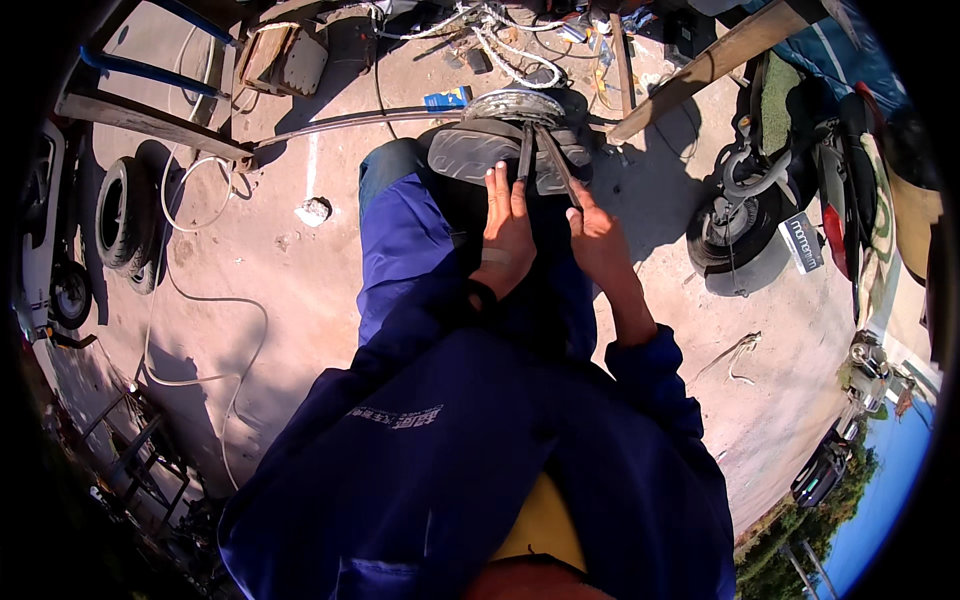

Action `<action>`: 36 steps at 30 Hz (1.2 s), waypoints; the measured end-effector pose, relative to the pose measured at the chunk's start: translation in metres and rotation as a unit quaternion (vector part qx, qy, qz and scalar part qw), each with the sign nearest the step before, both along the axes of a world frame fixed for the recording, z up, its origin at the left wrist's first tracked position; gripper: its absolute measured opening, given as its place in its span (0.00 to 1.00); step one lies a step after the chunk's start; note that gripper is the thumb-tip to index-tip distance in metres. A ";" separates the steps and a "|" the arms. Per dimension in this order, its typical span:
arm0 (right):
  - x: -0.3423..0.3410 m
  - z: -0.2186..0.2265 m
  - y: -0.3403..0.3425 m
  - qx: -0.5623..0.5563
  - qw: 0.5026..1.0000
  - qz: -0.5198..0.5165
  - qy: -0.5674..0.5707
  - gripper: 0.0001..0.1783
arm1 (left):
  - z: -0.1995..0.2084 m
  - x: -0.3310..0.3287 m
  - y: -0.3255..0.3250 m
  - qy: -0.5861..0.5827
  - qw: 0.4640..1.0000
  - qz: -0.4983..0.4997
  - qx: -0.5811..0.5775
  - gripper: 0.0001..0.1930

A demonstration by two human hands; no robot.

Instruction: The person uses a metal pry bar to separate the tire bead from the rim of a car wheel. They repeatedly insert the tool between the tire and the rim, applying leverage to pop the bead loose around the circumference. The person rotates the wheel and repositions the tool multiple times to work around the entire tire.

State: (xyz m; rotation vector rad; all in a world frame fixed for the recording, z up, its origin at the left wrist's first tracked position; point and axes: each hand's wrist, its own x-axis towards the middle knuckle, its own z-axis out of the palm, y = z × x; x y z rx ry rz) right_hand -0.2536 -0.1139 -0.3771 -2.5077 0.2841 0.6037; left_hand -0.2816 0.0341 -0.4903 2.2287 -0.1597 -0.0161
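Between my knees stands a wheel with a black treaded tyre (462,152) and a grey metal rim (515,104). Two dark flat metal bars, which look like tyre levers, meet at the rim and spread toward me. My left hand (506,238) lies against the tyre beside the left bar (526,150), its fingers stretched out and the tips touching the tread. The end of the right bar (556,163) is gripped by my right hand (602,246), with the thumb and fingers closed about it. The lower side of the wheel is hidden.
Loose tyres (122,215) and a scooter (45,240) stand at the left. A pale hose (200,382) winds over the concrete. Wooden beams (700,82) frame the far side, with white rope (515,72) between. Another wheel (730,235) lies at the right.
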 end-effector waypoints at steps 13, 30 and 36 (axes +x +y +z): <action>0.063 0.059 -0.047 0.023 0.980 0.199 0.014 0.23 | 0.002 0.000 0.007 -0.021 0.999 0.043 0.011 0.34; 0.132 0.095 -0.002 -0.003 0.950 0.297 0.098 0.25 | 0.002 0.000 0.009 -0.031 0.999 0.030 0.022 0.32; 0.131 0.069 0.007 -0.027 0.933 0.357 0.040 0.25 | -0.002 -0.001 0.004 -0.048 0.998 0.033 0.027 0.33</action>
